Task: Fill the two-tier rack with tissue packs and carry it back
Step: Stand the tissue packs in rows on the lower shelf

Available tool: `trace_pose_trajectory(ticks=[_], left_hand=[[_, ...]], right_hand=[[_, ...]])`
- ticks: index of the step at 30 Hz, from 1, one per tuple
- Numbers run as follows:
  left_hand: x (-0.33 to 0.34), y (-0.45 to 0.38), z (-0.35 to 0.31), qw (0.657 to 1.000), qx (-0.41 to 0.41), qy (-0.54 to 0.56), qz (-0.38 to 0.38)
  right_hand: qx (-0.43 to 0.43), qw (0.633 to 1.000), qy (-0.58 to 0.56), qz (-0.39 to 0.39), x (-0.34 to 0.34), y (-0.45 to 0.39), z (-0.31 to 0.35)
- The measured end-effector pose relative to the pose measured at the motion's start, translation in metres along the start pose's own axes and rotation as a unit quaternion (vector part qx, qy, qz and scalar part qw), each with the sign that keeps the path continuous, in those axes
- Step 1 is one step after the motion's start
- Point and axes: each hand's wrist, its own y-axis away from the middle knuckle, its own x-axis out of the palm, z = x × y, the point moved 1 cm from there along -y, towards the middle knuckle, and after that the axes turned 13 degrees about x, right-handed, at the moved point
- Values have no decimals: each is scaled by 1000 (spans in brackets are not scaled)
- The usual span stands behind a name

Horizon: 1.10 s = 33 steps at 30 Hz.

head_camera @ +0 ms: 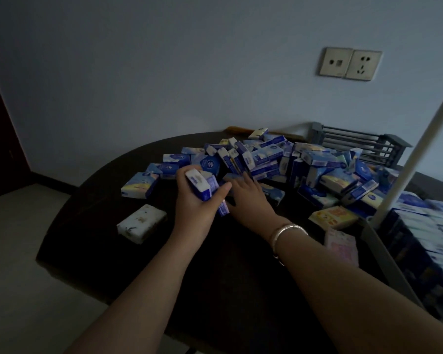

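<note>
Left hand is gripping a small stack of blue-and-white plastic-wrapped tissue packs at frame centre, fingers curled round the bundle; right hand is reaching flat into the loose pile of blue tissue packs just beside it, fingers extended and resting on a pack, not pinching anything I can make out. Packs are looking light, soft and squashy with slick film wrap, so I'd judge they're sliding easily in a stack: best clamping across the broad faces, thumb on one side, fingers on the other, a few at a time. Grey slatted two-tier rack is sitting behind the pile, upper right of centre, apparently unfilled on the part showing. More packs are sitting stacked in a container at the right edge, blurred. A white soft pack is lying apart, lower left of the pile. Everything is resting on a dark round table; room is dim, pale wall with a double socket plate upper right, light floor at left
</note>
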Motion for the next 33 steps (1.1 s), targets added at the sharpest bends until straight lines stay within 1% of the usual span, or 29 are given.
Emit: trace_pose_trajectory(ticks=[4,7,10,12,13,14,16,18,21,23,24,27,30,33], left_hand=[[0,3,-5,999,-30,-31,6],[-1,9,-16,997,-68,-27,4],[-5,24,-31,995,-95,-14,17],[-9,37,-44,994,-99,-10,43],[-11,44,-51,994,-92,-13,60],[-12,51,-60,993,-80,-20,80],[-12,63,-80,991,-38,-47,121],[-10,75,-104,983,12,-75,167],[1,95,-136,965,67,-76,241],[12,107,-157,955,104,-74,267],[19,113,-168,951,129,-81,270],[42,129,-196,933,209,-102,275],[72,147,-219,919,246,-104,289],[107,165,-237,899,275,-136,312]], right_hand=[[-47,998,2,-43,-14,31,0],[-58,997,-30,-38,-25,63,-8],[-31,995,-92,3,-39,86,-17],[21,987,-161,13,-49,101,-21],[57,977,-207,15,-56,109,-22],[93,960,-262,22,-63,116,-23],[152,912,-376,59,-81,134,-21],[182,866,-455,101,-104,157,-17],[189,841,-493,119,-137,193,-18],[195,822,-520,127,-157,215,-22],[199,816,-527,127,-169,227,-25],[199,836,-500,107,-200,261,-42],[194,850,-480,91,-228,291,-65],[199,857,-467,89,-246,313,-99]])
